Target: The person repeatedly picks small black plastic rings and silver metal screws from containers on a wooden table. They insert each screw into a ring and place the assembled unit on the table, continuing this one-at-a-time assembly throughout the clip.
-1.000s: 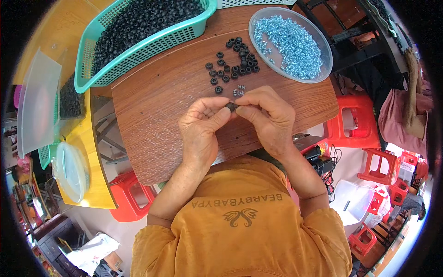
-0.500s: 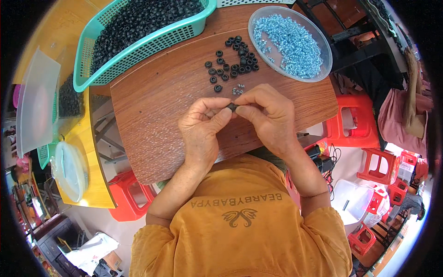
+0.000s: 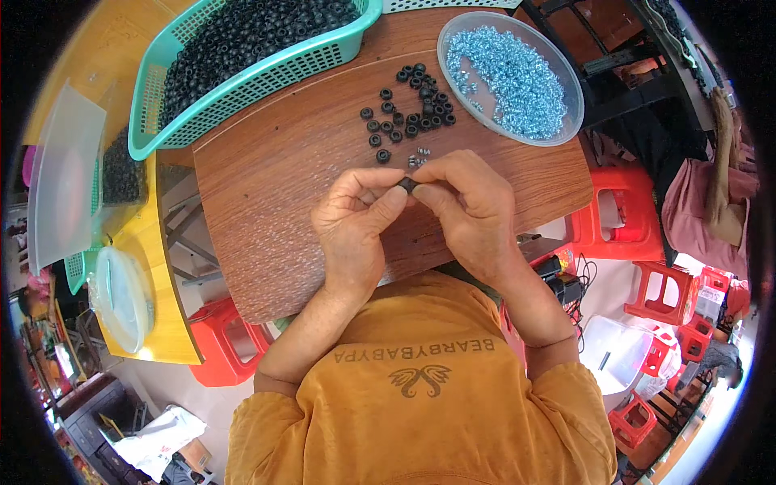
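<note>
A small black ring-shaped piece [image 3: 406, 185] is pinched between both my hands above the table. My left hand [image 3: 352, 226] grips its left side with thumb and forefinger. From the right, my right hand [image 3: 473, 214] closes thumb and forefinger on it; any small part at those fingertips is too hidden to make out. Just beyond my fingers lie several small silvery pieces [image 3: 419, 157]. Loose black ring-shaped pieces [image 3: 412, 120] with central holes are scattered a little farther away on the table.
A teal perforated basket [image 3: 283, 82] heaped with black pieces stands far left on the brown wooden table [image 3: 275, 178]. To the far right is a clear round tub [image 3: 572, 121] of shiny light-blue pieces [image 3: 517, 81]. Red stools [image 3: 218, 343] stand beside the table.
Both hands stay in nearly the same place with the black piece between them. Only slight finger movement shows; the table contents shift marginally in the picture.
</note>
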Tool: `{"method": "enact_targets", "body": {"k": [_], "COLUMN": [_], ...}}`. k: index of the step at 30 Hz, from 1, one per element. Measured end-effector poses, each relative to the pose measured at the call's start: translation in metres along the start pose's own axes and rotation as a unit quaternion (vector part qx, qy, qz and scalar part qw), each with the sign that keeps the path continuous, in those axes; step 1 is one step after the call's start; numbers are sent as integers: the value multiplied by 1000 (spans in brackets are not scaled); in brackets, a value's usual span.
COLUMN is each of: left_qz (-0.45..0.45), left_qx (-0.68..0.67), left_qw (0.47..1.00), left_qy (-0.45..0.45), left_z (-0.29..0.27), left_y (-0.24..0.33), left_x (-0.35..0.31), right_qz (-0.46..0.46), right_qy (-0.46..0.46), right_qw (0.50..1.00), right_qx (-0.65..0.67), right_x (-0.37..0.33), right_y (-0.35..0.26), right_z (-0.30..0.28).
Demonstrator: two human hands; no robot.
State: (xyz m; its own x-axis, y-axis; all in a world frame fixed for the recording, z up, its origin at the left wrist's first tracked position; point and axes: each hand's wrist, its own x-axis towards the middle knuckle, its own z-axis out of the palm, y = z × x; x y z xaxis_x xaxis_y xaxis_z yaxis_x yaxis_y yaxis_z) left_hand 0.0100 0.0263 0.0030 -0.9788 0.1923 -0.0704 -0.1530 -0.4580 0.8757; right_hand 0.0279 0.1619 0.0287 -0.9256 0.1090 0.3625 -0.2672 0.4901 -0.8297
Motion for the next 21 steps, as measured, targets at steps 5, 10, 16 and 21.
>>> {"method": "enact_targets", "body": {"k": [5,10,16,21], "left_qz": [30,18,-4,-27], "left_qx": [14,18,-16,-10], "left_qw": [999,1000,1000,999], "left_qy": [0,-11,11,25], "left_z": [2,0,4,4], "left_y": [-1,-3,-8,-11], "left_x": [-1,-2,-5,-5], "right_qz": [-45,-41,-71,-165], "right_qy": [-21,-17,0,19], "right_qw": [998,998,997,982], "right_qx": [-42,-39,-35,-87], "right_x": [3,3,-3,-3], "right_y": [1,2,9,17], "right_z": [-4,-1,5,11]}}
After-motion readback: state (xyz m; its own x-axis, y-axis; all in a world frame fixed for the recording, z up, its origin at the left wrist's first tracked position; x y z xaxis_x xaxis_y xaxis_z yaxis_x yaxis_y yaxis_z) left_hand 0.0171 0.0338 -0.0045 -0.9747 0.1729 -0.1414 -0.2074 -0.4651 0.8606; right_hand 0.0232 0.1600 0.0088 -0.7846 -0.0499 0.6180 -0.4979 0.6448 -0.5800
